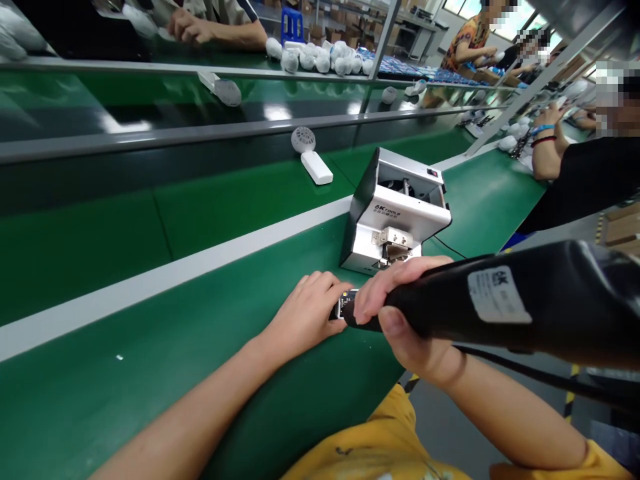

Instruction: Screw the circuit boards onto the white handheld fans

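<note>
My right hand (400, 313) is wrapped round a black electric screwdriver (500, 303), whose tip end points left and down toward the bench. My left hand (305, 313) rests on the green work surface (150, 360) with its fingers curled on a small part (345, 305) right under the screwdriver's tip; most of that part is hidden by both hands. Just behind the hands stands a silver screw feeder box (397, 210).
A white handheld fan (311, 155) lies on the green conveyor belt (200, 207) beyond a white stripe. Another fan (223, 88) and a heap of white parts (320, 57) lie farther back. Other people work across the line and at the right.
</note>
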The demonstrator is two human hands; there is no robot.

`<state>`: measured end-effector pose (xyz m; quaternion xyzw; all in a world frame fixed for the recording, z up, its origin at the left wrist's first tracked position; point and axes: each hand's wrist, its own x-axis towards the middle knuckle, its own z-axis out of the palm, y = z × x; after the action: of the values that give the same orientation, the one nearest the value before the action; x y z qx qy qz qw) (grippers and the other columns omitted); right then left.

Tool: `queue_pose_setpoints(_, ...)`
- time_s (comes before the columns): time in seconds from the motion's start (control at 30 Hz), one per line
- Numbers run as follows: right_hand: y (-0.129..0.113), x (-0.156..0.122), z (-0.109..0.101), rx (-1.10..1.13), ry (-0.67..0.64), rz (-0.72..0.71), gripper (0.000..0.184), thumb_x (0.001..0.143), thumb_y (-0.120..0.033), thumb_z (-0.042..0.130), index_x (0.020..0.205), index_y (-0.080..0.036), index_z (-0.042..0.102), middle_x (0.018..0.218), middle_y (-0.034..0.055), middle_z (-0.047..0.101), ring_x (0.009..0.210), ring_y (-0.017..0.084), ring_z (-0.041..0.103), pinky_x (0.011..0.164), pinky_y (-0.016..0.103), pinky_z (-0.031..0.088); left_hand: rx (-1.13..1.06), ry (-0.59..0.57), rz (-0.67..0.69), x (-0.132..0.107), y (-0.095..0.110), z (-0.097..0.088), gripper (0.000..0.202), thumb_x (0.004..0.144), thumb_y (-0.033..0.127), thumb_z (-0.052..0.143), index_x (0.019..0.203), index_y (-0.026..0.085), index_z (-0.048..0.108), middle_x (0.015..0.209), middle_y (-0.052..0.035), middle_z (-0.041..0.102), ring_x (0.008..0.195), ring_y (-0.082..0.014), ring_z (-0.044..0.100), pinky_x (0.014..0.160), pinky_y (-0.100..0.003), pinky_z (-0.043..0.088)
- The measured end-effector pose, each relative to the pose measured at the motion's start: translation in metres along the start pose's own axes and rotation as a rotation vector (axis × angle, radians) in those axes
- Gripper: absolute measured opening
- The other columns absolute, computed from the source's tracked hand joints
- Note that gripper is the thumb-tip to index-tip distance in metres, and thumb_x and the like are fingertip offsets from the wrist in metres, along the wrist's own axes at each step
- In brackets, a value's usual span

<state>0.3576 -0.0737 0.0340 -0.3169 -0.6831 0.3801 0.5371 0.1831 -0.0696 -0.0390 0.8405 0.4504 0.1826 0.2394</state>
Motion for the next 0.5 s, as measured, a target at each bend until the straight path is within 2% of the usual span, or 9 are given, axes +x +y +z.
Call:
queue_pose_setpoints(0.1, 0.001, -0.001, -0.001, 0.001, -0.047, 0.010, 0.025, 0.083, -0.039, 0.078, 0.098, -0.030, 0.060, 0.070, -0.0022, 0.064, 0.067, 0.023, 0.066, 0.070, 0.045, 0.061, 0.008, -0.017, -0.017, 0.001, 0.002, 0.002, 0.027, 0.093, 0.024, 0.063, 0.120, 0.022, 0.065, 0.108, -0.0071, 0.064, 0.100, -0.0284, 0.057, 0.084, -0.041, 0.046)
queue_pose_setpoints(0.17, -0.003, 0.001, 0.001, 0.019, 0.003, 0.005, 0.029, 0.083, -0.040, 0.079, 0.102, -0.031, 0.059, 0.068, -0.0036, 0.064, 0.065, 0.023, 0.065, 0.068, 0.043, 0.060, -0.009, -0.028, -0.040, 0.003, 0.006, 0.000, 0.029, 0.091, 0.027, 0.066, 0.120, 0.021, 0.066, 0.109, -0.0078, 0.064, 0.103, -0.0292, 0.058, 0.088, -0.043, 0.047)
queue_pose_setpoints(0.23, -0.011, 0.004, 0.000, 0.100, 0.079, -0.010, 0.030, 0.087, -0.039, 0.075, 0.110, -0.032, 0.056, 0.069, -0.0049, 0.063, 0.060, 0.020, 0.063, 0.064, 0.041, 0.059, -0.078, -0.059, -0.064, 0.005, 0.007, -0.011, 0.032, 0.089, 0.031, 0.069, 0.120, 0.022, 0.067, 0.112, -0.0079, 0.064, 0.105, -0.0283, 0.059, 0.091, -0.042, 0.048)
queue_pose_setpoints(0.3, -0.025, 0.006, -0.007, 0.220, 0.161, -0.015, 0.029, 0.092, -0.034, 0.070, 0.115, -0.031, 0.053, 0.072, -0.0048, 0.064, 0.056, 0.018, 0.060, 0.060, 0.039, 0.058, -0.174, -0.093, -0.106, 0.003, 0.000, -0.035, 0.034, 0.088, 0.037, 0.070, 0.118, 0.023, 0.070, 0.112, -0.0067, 0.064, 0.102, -0.0254, 0.063, 0.089, -0.038, 0.050)
queue_pose_setpoints(0.37, -0.037, 0.007, -0.021, 0.299, 0.258, -0.009, 0.028, 0.091, -0.029, 0.070, 0.114, -0.027, 0.054, 0.074, -0.0033, 0.065, 0.056, 0.017, 0.058, 0.057, 0.035, 0.056, -0.233, -0.085, -0.210, -0.006, -0.018, -0.068, 0.036, 0.086, 0.046, 0.069, 0.115, 0.025, 0.073, 0.105, -0.0046, 0.066, 0.093, -0.0231, 0.065, 0.083, -0.034, 0.052)
queue_pose_setpoints(0.43, -0.042, 0.006, -0.038, 0.259, 0.373, 0.017, 0.029, 0.087, -0.025, 0.071, 0.113, -0.026, 0.056, 0.072, -0.0027, 0.064, 0.057, 0.017, 0.056, 0.055, 0.034, 0.055, -0.253, -0.001, -0.395, -0.023, -0.046, -0.101, 0.038, 0.082, 0.052, 0.070, 0.110, 0.026, 0.076, 0.098, -0.0033, 0.068, 0.090, -0.0242, 0.066, 0.082, -0.033, 0.053)
queue_pose_setpoints(0.5, -0.039, 0.004, -0.053, 0.182, 0.483, 0.066, 0.030, 0.083, -0.022, 0.070, 0.110, -0.026, 0.057, 0.069, -0.0029, 0.063, 0.056, 0.019, 0.056, 0.054, 0.034, 0.056, -0.410, 0.170, -0.639, -0.043, -0.077, -0.126, 0.043, 0.079, 0.055, 0.073, 0.110, 0.026, 0.077, 0.107, -0.0040, 0.071, 0.097, -0.0258, 0.067, 0.085, -0.032, 0.055)
